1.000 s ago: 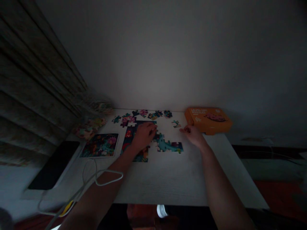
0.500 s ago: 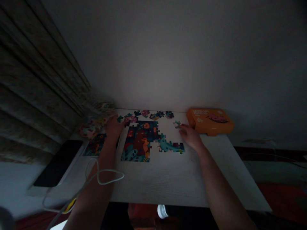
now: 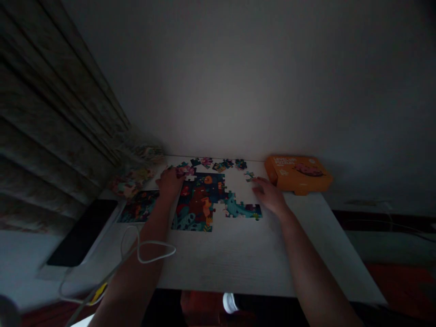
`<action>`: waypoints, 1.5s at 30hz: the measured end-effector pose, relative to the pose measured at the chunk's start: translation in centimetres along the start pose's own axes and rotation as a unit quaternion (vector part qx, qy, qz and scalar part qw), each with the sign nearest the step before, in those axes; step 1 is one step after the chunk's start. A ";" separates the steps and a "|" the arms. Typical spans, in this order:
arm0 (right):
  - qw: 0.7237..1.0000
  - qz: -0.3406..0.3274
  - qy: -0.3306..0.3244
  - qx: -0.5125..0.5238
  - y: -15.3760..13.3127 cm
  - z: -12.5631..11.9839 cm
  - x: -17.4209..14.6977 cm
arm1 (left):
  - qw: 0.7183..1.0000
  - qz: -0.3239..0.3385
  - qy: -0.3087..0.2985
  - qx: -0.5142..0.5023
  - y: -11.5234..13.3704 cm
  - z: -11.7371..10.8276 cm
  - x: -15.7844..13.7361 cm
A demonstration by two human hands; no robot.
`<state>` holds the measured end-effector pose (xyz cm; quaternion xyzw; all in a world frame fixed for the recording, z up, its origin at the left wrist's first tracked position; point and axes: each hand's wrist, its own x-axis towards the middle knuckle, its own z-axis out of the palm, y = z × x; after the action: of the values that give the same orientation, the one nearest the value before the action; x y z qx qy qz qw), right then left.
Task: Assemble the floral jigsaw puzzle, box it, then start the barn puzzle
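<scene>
A partly joined jigsaw puzzle (image 3: 200, 200) with a brown bear on it lies on the white table. A joined strip with a teal creature (image 3: 238, 209) adjoins its right side. My left hand (image 3: 171, 181) is at the puzzle's upper left edge, fingers curled down beside pink puzzle pieces (image 3: 185, 170); what lies under the fingertips is hidden. On the right, my right hand (image 3: 269, 193) pinches the edge of a small teal puzzle piece (image 3: 249, 175). Several loose puzzle pieces (image 3: 223, 165) lie in a row along the back.
An orange puzzle box (image 3: 299, 175) stands at the back right. Left of my left forearm are a dark picture card (image 3: 138, 206), a black phone-like slab (image 3: 83, 234) and a looped white cable (image 3: 153, 260). A patterned curtain (image 3: 51, 113) hangs at the left.
My left hand has moved right, towards the puzzle's upper left corner, uncovering more of the picture card. My right hand stays nearly in place with its piece, which has tilted slightly.
</scene>
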<state>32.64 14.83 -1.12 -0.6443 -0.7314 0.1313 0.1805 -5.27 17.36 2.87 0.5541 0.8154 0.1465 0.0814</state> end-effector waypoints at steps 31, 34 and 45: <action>0.835 0.040 -0.211 0.507 -5.4 -1.8 -1.2 | 0.740 0.013 -0.345 -0.577 9.2 5.0 -10.2; 0.853 0.030 -0.215 0.474 -5.1 -1.6 -1.0 | 0.766 0.062 -0.331 -0.547 9.3 5.2 -10.7; 0.912 0.078 -0.143 0.376 -0.2 -2.2 -0.2 | 0.777 0.591 -0.200 -0.082 9.0 4.9 -14.6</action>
<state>33.42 14.55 0.98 -0.5585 -0.5933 0.5007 0.2922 9.50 7.58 0.80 0.9351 0.2779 0.1181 0.1855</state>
